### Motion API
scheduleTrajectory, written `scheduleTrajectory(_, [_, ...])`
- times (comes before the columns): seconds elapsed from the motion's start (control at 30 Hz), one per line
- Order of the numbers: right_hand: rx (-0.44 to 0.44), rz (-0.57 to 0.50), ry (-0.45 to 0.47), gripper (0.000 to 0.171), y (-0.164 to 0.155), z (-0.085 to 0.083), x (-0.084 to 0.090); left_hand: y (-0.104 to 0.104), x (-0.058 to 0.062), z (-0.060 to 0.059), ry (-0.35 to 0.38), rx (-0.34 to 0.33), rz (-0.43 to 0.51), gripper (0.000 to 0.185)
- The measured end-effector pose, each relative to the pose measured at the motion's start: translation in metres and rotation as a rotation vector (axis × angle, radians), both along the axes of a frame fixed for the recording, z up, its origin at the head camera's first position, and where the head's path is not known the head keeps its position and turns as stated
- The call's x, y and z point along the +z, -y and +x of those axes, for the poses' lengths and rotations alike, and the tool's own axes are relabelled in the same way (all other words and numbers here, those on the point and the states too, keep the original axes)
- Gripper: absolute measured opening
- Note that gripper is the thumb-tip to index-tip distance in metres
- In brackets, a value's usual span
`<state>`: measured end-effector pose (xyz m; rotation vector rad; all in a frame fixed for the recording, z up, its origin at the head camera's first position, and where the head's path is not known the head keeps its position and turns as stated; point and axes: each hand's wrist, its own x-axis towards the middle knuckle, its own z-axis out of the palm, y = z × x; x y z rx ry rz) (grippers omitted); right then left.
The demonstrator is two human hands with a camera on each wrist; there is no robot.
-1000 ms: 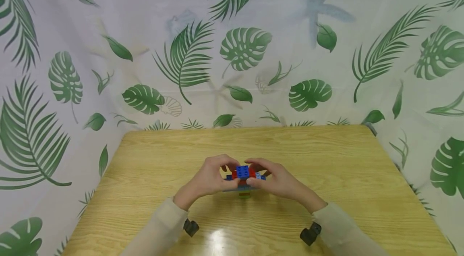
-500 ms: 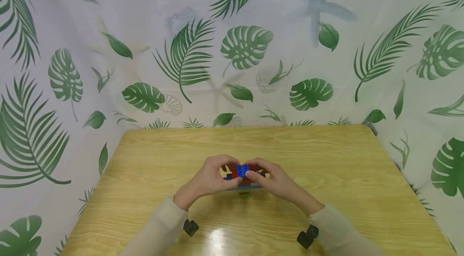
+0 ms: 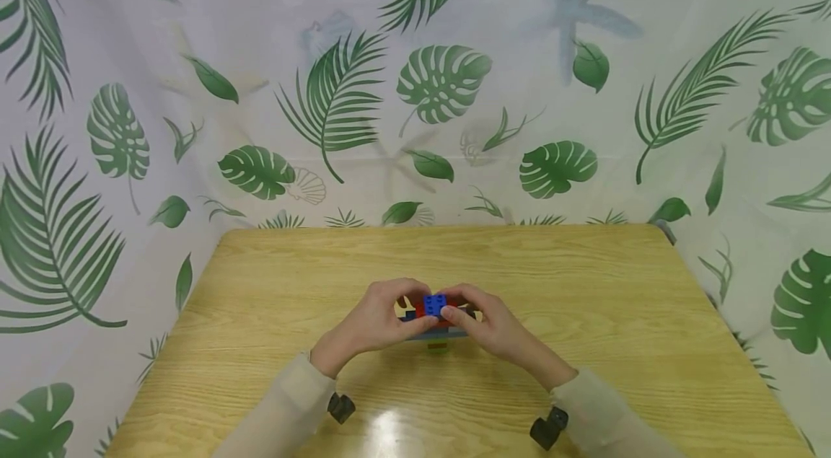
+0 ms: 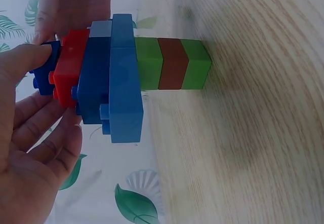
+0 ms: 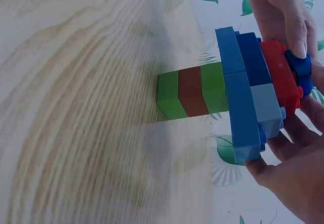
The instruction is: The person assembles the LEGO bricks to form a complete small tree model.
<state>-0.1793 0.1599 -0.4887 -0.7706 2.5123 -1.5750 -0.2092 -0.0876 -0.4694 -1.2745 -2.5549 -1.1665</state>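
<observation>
A toy brick tower stands upright on the wooden table. At its top is a small blue brick, pinched between thumb and fingers by my left hand and my right hand, one on each side. Under it comes a red brick, then a dark blue brick beside a light blue one. A wide layer of medium blue bricks sits below. The narrow stem has a brown brick between two green bricks. Some fingertips are hidden behind the tower.
The wooden table reaches back to a leaf-printed curtain, which also hangs at both sides. Small black devices are worn at the wrists.
My right thumb has moved from the tower's front up onto the top blue brick's near corner. The left thumb has slid slightly right. The tower stays in place.
</observation>
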Motion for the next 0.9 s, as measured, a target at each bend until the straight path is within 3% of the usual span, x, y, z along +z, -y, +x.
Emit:
scheduleTrajectory(0.2, [0.009, -0.025, -0.008, 0.029, 0.001, 0.002, -0.001, 0.000, 0.000, 0.000, 0.002, -0.004, -0.016, 0.028])
scheduleTrajectory(0.7, [0.004, -0.020, -0.025, 0.029, 0.000, 0.001, -0.003, 0.000, -0.006, 0.002, 0.027, 0.011, 0.048, 0.023])
scheduleTrajectory(0.9, [-0.002, 0.001, -0.002, 0.031, 0.001, 0.001, -0.002, 0.003, -0.012, 0.005, 0.101, 0.038, 0.026, 0.034])
